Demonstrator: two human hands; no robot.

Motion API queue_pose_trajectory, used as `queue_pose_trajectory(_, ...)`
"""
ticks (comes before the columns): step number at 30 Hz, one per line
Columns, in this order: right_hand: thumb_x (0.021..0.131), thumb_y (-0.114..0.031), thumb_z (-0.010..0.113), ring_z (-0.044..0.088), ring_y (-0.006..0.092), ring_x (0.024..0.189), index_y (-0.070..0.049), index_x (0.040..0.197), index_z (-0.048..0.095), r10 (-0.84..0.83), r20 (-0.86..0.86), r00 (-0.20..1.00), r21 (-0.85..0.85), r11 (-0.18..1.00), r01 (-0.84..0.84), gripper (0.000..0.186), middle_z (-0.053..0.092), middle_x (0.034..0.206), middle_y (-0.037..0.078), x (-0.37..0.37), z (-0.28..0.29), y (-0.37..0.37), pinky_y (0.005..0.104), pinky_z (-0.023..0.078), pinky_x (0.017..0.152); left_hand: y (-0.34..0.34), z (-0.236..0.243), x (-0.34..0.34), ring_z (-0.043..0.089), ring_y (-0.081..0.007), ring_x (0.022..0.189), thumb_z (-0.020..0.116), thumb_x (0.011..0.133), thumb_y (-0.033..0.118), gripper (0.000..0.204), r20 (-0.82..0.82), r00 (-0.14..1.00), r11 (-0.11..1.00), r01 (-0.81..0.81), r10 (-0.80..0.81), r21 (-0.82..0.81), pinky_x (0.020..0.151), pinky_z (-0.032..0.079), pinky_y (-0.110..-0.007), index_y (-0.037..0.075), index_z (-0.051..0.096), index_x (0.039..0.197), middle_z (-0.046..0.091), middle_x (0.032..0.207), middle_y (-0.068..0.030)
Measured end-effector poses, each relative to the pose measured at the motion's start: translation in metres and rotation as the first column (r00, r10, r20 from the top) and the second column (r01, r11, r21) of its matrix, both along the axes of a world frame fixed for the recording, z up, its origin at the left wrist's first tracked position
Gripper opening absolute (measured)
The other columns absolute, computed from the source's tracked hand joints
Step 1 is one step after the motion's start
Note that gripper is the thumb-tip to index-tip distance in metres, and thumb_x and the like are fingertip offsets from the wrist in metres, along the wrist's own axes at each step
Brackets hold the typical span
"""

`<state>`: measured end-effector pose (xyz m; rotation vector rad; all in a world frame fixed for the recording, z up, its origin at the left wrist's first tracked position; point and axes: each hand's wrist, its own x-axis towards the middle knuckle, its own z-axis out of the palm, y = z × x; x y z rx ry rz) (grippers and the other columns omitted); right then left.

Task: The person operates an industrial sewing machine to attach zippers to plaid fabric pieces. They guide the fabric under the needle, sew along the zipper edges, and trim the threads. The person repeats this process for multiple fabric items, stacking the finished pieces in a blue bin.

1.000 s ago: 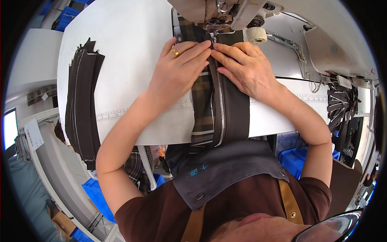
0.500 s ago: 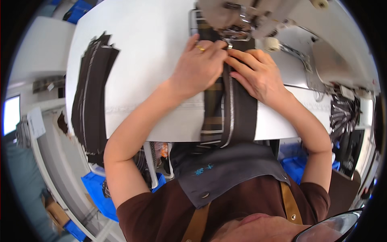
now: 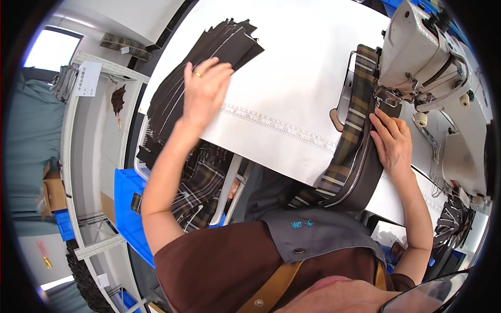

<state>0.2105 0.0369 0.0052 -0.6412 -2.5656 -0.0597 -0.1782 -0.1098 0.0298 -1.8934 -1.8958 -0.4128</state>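
Observation:
My right hand (image 3: 392, 143) lies with outstretched fingers on a dark fabric strip (image 3: 371, 175), fingertips beside a metal zipper (image 3: 360, 167). Left of the zipper runs plaid fabric (image 3: 350, 124). The strip's far part is under the needle area of a sewing machine (image 3: 417, 52); its near end hangs over the table's front edge. Away to the left, my left hand (image 3: 206, 94) is over a stack of dark fabric pieces (image 3: 175, 99), fingers apart and holding nothing. Whether it touches the stack I cannot tell.
The white table (image 3: 292, 62) has a printed ruler scale. Below its front edge hang plaid pieces (image 3: 201, 177) beside a blue bin (image 3: 128, 208). A striped fabric bundle (image 3: 453, 221) is at the far right. Shelving (image 3: 70, 141) stands at the left.
My left hand has left the zipper area and moved left to the dark stack. My right hand stays on the zippered strip. The view has turned left, showing more of the machine.

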Motion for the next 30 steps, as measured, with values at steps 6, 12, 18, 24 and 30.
queue_pose_trajectory(6,0.077,-0.012,0.069,0.056,0.0234,0.094,-0.007,0.111,0.066,0.013,-0.017,1.000,-0.023,1.000,-0.014,0.034,0.061,0.119,0.004,-0.003,-0.002,0.000,0.0340,0.045,0.081,0.058,-0.010,-0.074,0.031,-0.0357,0.134,0.072,0.075,0.043,0.038,0.353,0.928,0.986,-0.149,0.116,0.069,0.104,0.021,-0.057,0.009,0.066,0.093,0.052,0.133,-0.0124)
queue_pose_trajectory(12,0.078,-0.013,0.069,0.056,0.0231,0.094,-0.007,0.111,0.066,0.010,-0.035,0.999,-0.034,0.999,-0.011,0.034,0.061,0.118,0.004,0.000,0.000,-0.002,0.0338,0.045,0.081,0.061,0.007,-0.047,0.063,-0.0256,0.100,0.066,0.085,0.019,0.015,0.426,0.902,0.979,-0.145,0.072,0.142,0.084,0.049,-0.038,0.010,0.068,0.096,0.067,0.106,-0.0100)
queue_pose_trajectory(18,0.078,-0.015,0.069,0.056,0.0232,0.092,-0.007,0.111,0.066,0.007,-0.027,1.000,-0.015,1.000,-0.008,0.034,0.062,0.117,0.004,0.000,-0.003,0.000,0.0346,0.046,0.079,0.007,0.079,0.074,0.061,-0.0086,0.085,0.054,0.088,0.004,0.029,0.824,0.565,0.953,0.275,-0.051,-0.129,0.079,0.045,-0.021,0.000,0.063,0.116,0.070,0.095,-0.0070)
queue_pose_trajectory(24,0.079,-0.016,0.069,0.057,0.0229,0.092,-0.009,0.107,0.067,0.018,-0.060,0.998,-0.029,0.999,-0.020,0.029,0.063,0.116,0.002,0.002,-0.007,0.002,0.0346,0.047,0.077,-0.014,0.037,0.104,0.062,-0.0271,0.095,0.052,0.075,-0.007,0.063,0.626,0.751,0.779,0.515,-0.210,-0.356,0.085,0.047,-0.036,0.007,0.046,0.137,0.061,0.115,-0.0181)
queue_pose_trajectory(30,0.079,-0.018,0.069,0.057,0.0225,0.094,-0.010,0.110,0.067,-0.013,-0.054,0.998,-0.022,1.000,0.012,0.032,0.062,0.120,0.001,0.004,-0.009,0.001,0.0343,0.047,0.080,0.020,-0.010,0.105,0.054,-0.0269,0.119,0.059,0.073,0.000,0.051,0.102,0.912,0.897,0.410,-0.398,-0.164,0.108,0.021,-0.056,0.010,0.057,0.123,0.059,0.125,-0.0137)
